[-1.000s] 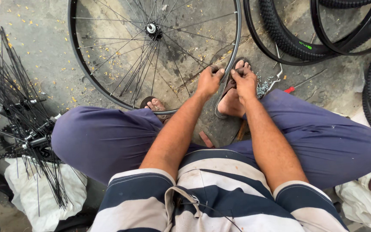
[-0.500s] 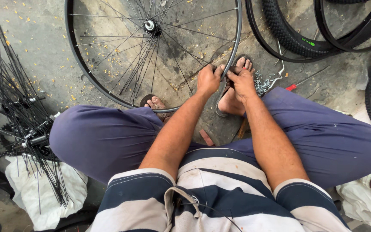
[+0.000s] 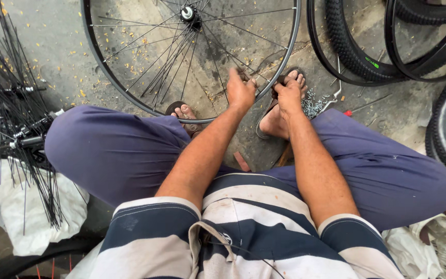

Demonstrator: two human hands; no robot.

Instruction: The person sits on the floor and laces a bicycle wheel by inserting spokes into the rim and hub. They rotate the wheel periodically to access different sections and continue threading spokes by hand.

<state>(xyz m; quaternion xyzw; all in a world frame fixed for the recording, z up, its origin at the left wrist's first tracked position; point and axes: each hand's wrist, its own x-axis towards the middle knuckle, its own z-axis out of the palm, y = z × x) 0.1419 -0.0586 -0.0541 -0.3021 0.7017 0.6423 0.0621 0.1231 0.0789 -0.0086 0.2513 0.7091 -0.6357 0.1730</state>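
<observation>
A bicycle wheel lies flat on the concrete, its dark rim (image 3: pixel 130 99) arcing in front of my knees and its hub (image 3: pixel 189 14) at the top. My left hand (image 3: pixel 241 90) reaches over the near right part of the rim, fingers curled on a spoke (image 3: pixel 218 49) just inside it. Beside it, my right hand (image 3: pixel 288 94) is closed on the rim itself, above my sandalled right foot (image 3: pixel 274 121). My left foot (image 3: pixel 184 111) shows under the rim. What the fingertips pinch is hidden.
A small heap of metal nipples (image 3: pixel 313 106) and a red-handled screwdriver (image 3: pixel 348 112) lie right of my hands. Knobbly tyres (image 3: pixel 357 59) lean at top right. A bundle of loose black spokes (image 3: pixel 6 103) rests on white cloth (image 3: pixel 11 217) at left.
Both hands stay at the same stretch of rim. My left hand has shifted slightly left and further in over the spokes; the view has tilted a little.
</observation>
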